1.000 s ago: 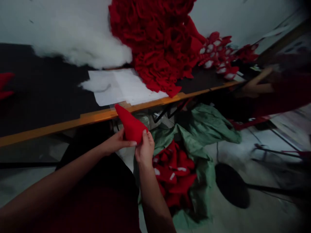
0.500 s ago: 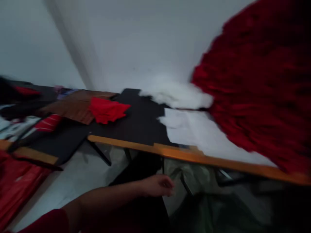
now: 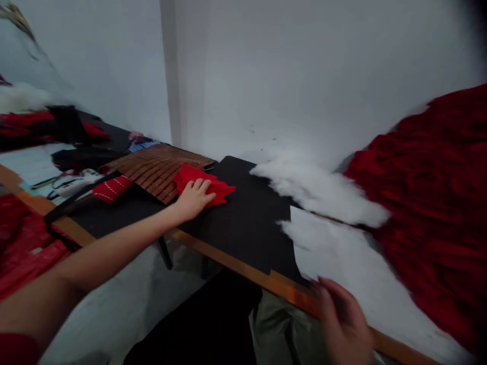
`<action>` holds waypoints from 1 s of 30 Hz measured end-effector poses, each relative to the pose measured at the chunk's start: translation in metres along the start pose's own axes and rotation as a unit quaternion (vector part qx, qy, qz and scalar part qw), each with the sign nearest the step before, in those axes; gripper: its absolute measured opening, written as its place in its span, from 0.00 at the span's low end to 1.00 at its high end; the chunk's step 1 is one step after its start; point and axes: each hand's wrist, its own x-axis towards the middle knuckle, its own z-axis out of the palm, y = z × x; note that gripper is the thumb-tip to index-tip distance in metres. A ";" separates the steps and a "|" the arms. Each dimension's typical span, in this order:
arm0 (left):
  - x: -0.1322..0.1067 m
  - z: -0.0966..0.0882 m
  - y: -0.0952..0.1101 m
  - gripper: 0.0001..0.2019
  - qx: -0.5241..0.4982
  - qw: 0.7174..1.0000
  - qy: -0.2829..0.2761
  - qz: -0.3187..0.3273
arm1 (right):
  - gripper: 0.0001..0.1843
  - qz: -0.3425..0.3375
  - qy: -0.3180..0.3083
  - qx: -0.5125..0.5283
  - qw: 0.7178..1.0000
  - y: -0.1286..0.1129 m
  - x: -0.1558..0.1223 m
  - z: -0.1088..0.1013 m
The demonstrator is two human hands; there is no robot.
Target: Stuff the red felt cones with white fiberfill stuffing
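My left hand (image 3: 193, 197) reaches out over the black table top (image 3: 243, 223) and lies on a small heap of red fabric pieces (image 3: 205, 183), fingers stretched over it. My right hand (image 3: 344, 324) hovers low at the table's orange front edge (image 3: 274, 280), blurred, fingers loosely apart, nothing visible in it. White sheets of paper (image 3: 342, 258) lie just beyond the right hand.
A huge pile of red fabric (image 3: 433, 203) fills the right side, with white stuffing (image 3: 315, 187) against the wall. A brown slatted mat (image 3: 155, 165) lies behind the red pieces. At the left are a red striped piece (image 3: 112, 188), dark clutter and red bags (image 3: 23, 248).
The view swung left from the floor bag to the table. The red cone held in both hands is gone from view. My left hand reached out onto the red fabric pieces.
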 end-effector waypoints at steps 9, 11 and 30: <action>0.067 0.004 0.000 0.09 -0.102 0.993 0.049 0.030 | 0.17 0.024 -0.062 -0.270 0.960 0.010 0.095 0.096; 0.074 0.013 0.020 0.12 -0.117 0.991 0.053 0.022 | 0.15 0.042 -0.075 -0.219 0.972 0.018 0.102 0.096; 0.100 0.111 0.160 0.27 -0.138 0.961 -0.089 0.222 | 0.23 0.021 -0.002 0.068 0.997 -0.022 0.112 0.048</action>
